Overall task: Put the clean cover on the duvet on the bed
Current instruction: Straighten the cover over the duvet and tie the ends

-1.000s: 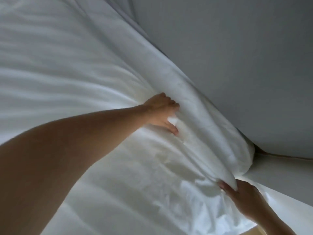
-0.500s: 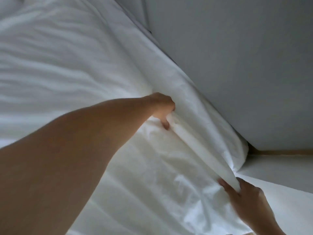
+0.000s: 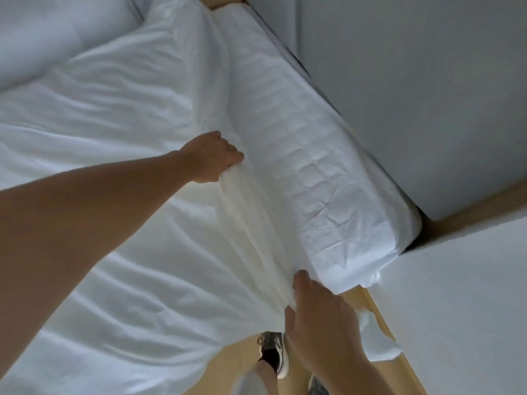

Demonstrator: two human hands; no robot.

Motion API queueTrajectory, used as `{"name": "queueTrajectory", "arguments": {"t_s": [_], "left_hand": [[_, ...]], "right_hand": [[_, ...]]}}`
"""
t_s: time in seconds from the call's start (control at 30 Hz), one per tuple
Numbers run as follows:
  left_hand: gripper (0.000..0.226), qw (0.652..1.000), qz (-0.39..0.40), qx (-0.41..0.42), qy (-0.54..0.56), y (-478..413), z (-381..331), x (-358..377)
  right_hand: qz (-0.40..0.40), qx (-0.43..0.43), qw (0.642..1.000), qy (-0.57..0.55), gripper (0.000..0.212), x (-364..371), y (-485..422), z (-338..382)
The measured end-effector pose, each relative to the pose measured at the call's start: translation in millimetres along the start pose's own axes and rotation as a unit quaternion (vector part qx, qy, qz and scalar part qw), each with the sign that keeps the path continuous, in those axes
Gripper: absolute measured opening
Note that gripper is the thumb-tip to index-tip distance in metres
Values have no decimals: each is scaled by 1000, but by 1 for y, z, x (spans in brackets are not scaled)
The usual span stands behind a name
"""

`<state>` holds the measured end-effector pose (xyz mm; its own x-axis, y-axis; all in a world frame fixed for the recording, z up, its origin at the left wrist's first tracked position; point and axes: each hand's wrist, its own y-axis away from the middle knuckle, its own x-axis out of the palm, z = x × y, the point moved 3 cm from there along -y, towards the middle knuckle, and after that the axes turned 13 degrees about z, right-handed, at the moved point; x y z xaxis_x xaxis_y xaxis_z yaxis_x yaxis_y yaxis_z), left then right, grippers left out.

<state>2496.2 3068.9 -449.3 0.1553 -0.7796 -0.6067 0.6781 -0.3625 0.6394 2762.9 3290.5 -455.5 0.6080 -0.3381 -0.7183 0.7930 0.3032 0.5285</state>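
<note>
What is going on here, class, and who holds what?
A person stands by a corner of the bed. The left hand grips the bunched edge of the white cover; the right hand holds the same edge nearer the corner. Beyond that edge, the sheeted mattress lies uncovered beside the wall.

My left hand grips a bunched ridge of the white cover, my arm stretched across the bed. My right hand holds the same ridge nearer the bed's corner, so the fabric runs in tight folds between my hands. Just beside the ridge the mattress shows its creased quilted sheet, close along the grey wall, with a pillow at the far end, and below the cover's hanging edge are wooden floor and my shoe.
</note>
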Motion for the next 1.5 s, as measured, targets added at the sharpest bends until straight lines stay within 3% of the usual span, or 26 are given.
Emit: {"name": "queueTrajectory", "arguments": {"t_s": [0.13,0.3,0.37,0.47,0.53,0.6,0.63,0.67,0.73,0.8,0.87,0.97,1.0,1.03,1.07,1.1,1.13,1.2,1.27,1.33,1.4,1.5], "left_hand": [[27,998,13,-59,1,86,14,66],[20,994,-26,-111,-2,174,4,168],[17,992,-18,-126,13,198,-6,214],[20,985,-18,-148,87,218,-29,285],[28,955,-64,-178,229,231,-49,324],[44,877,-92,-232,411,246,-79,354],[50,813,-112,-263,507,254,-97,363],[53,733,-144,-297,595,261,-117,369],[59,536,-163,-348,752,274,-158,374],[72,394,-66,-321,859,274,-194,377],[60,316,0,-266,911,266,-216,377],[27,226,-34,-275,934,256,-222,379],[28,212,-49,-298,930,256,-221,382],[31,213,-61,-334,916,259,-218,387],[33,222,-76,-374,897,265,-217,395],[34,229,-91,-407,880,272,-218,401],[33,229,-106,-428,868,277,-223,404],[30,253,-90,-447,853,280,-241,400],[54,295,-30,-429,853,277,-274,384],[63,275,-32,-406,871,277,-305,368],[58,262,-42,-417,870,276,-317,363],[59,313,-12,-433,845,274,-321,348]], "right_hand": [[56,-52,997,4,20,24,10,68],[131,-79,987,55,7,96,17,152],[179,-62,980,65,16,137,13,182],[238,-31,968,72,24,209,5,223],[254,-8,963,88,29,258,-2,242],[260,16,958,122,33,300,-11,255],[258,28,956,135,35,316,-15,260],[253,41,956,142,35,329,-20,264],[243,64,956,148,35,344,-30,269],[235,85,956,152,34,352,-38,273],[258,91,949,154,34,355,-39,276],[315,17,945,80,27,337,-40,277],[247,-19,968,30,24,314,-46,271],[94,-36,995,2,27,284,-56,258],[-80,-25,997,-1,38,251,-64,238],[-199,31,979,10,59,222,-69,216],[-225,119,967,3,84,202,-74,189],[-81,265,957,-82,117,196,-88,139],[20,291,944,-154,106,215,-92,111],[-13,267,948,-174,83,229,-90,89],[-33,257,947,-192,76,236,-88,69],[78,260,943,-192,81,230,-96,50]]}}
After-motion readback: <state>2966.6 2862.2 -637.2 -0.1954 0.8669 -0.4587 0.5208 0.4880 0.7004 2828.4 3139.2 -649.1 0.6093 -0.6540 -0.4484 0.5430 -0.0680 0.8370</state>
